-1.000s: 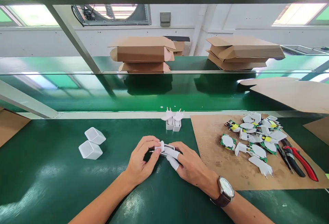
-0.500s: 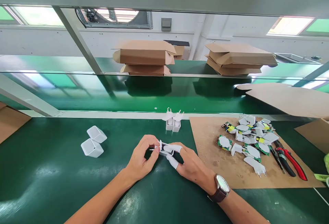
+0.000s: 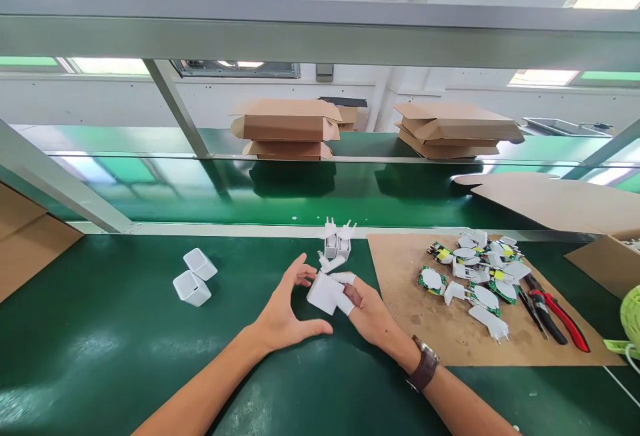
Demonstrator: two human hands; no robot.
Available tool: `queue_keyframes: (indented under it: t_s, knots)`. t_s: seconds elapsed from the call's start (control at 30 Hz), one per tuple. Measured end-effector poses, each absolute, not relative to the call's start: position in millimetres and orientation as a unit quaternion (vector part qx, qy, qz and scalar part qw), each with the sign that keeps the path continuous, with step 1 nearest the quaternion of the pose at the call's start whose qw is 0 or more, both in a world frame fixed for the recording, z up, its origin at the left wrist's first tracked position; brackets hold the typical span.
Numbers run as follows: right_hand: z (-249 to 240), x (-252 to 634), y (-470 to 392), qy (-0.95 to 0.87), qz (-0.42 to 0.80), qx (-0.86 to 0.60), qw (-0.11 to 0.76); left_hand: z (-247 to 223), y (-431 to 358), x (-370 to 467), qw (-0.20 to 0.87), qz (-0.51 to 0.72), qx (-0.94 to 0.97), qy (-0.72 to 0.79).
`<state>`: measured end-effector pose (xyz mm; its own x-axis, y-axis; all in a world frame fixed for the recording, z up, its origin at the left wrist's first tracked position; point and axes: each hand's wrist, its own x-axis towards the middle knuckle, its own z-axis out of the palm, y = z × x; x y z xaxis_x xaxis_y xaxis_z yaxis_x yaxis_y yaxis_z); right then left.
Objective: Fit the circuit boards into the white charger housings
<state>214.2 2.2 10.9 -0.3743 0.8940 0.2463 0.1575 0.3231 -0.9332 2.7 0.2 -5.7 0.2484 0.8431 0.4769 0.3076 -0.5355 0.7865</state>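
Note:
A white plug charger [image 3: 323, 293], its box-like housing turned broad side up, is pinched in my right hand [image 3: 367, 309]. White covers sit on that hand's thumb and fingertip. My left hand [image 3: 280, 316] is open just left of the charger, thumb and fingers spread around it; whether a finger touches it I cannot tell. Behind the charger, two more white plug chargers [image 3: 337, 244] stand side by side with pins upward. Over to the left lie two white hollow housings [image 3: 193, 288], touching each other.
On a brown cardboard sheet [image 3: 395, 329] at right lie several green circuit boards with white plug parts [image 3: 483, 276]. Red-and-black pliers [image 3: 560, 319] and a dark slim tool [image 3: 533, 313] lie beside them. Flat cardboard boxes [image 3: 287, 119] rest on the rear shelf.
My left hand has let go of the charger and spread its fingers. My right hand has turned the charger from its open side to a broad face. The view has tilted up slightly.

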Motion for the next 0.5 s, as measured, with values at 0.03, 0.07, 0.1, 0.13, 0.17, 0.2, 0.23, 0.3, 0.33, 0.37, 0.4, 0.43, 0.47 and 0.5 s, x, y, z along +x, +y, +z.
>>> queue_keyframes:
  t_s: [0.03, 0.07, 0.1, 0.13, 0.17, 0.2, 0.23, 0.3, 0.33, 0.37, 0.4, 0.43, 0.47, 0.5]
  knots:
    - [11, 214, 2, -0.654, 0.513, -0.379, 0.408, -5, -3, 6, 0.253, 0.476, 0.752, 0.378]
    - [12, 213, 1, -0.612, 0.572, -0.377, 0.395, -5, -6, 9, 0.222, 0.482, 0.763, 0.369]
    - [12, 213, 1, -0.576, 0.619, -0.372, 0.383, -4, -8, 13, 0.193, 0.489, 0.771, 0.36]
    - [13, 212, 0, -0.545, 0.653, -0.365, 0.378, -3, -10, 16, 0.169, 0.498, 0.774, 0.354]
    - [13, 212, 0, -0.52, 0.677, -0.356, 0.379, -3, -12, 19, 0.151, 0.507, 0.773, 0.35]
    - [14, 212, -1, -0.502, 0.695, -0.347, 0.38, -2, -12, 20, 0.138, 0.514, 0.771, 0.35]
    - [14, 212, -1, -0.489, 0.707, -0.34, 0.381, -2, -12, 21, 0.129, 0.518, 0.77, 0.351]
    - [13, 211, 0, -0.481, 0.718, -0.331, 0.38, -2, -11, 21, 0.124, 0.515, 0.769, 0.358]
    - [13, 211, 0, -0.482, 0.719, -0.329, 0.377, -2, -10, 20, 0.125, 0.513, 0.769, 0.36]
    - [12, 210, 1, -0.486, 0.715, -0.33, 0.378, -2, -10, 19, 0.127, 0.509, 0.772, 0.36]
    - [11, 209, 1, -0.495, 0.705, -0.336, 0.38, -2, -9, 18, 0.128, 0.505, 0.775, 0.358]
    - [11, 208, 1, -0.51, 0.685, -0.346, 0.388, -2, -9, 17, 0.128, 0.499, 0.78, 0.356]
    - [11, 207, 0, -0.529, 0.656, -0.357, 0.403, -2, -8, 16, 0.123, 0.49, 0.786, 0.358]
    - [12, 206, -1, -0.552, 0.622, -0.365, 0.419, -1, -7, 15, 0.112, 0.479, 0.791, 0.363]
